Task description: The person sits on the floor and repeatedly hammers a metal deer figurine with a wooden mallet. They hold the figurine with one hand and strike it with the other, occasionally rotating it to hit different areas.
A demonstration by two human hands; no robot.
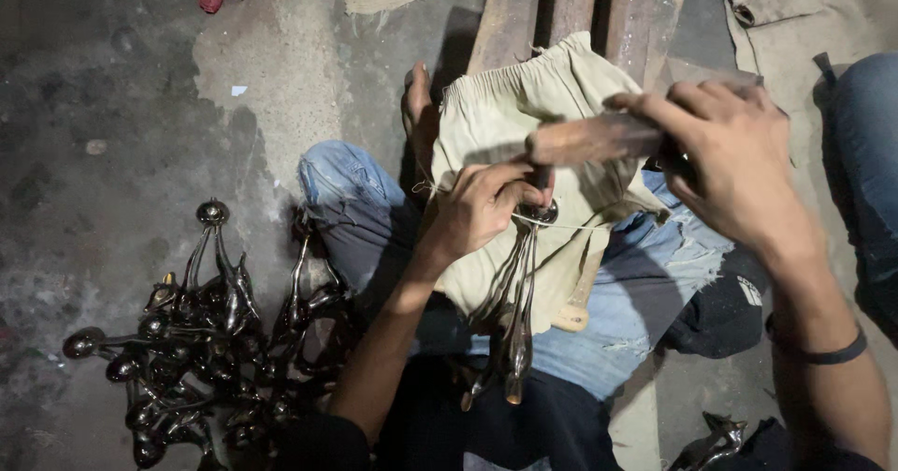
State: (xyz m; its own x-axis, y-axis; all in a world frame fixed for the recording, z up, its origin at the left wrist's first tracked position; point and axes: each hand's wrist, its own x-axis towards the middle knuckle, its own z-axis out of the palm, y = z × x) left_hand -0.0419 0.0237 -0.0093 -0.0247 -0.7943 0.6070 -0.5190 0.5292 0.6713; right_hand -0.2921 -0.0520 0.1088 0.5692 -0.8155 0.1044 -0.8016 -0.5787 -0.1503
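My left hand [482, 204] pinches the top ends of a bunch of long dark metal pieces [513, 312] that hang down over my lap. A thin string [561, 224] runs across the bunch near its top. My right hand [734, 167] grips a brown wooden-handled tool [589, 141], held level just above the left hand. Under both hands a beige cloth [524, 97] lies spread over my jeans-clad knees [341, 181].
A heap of similar dark metal pieces [196, 340] lies on the concrete floor at lower left. Wooden planks [561, 8] stand behind the cloth. Another person's jeans-clad leg [865, 153] is at the right edge, by a sack cloth [786, 17]. One metal piece [716, 438] lies at bottom right.
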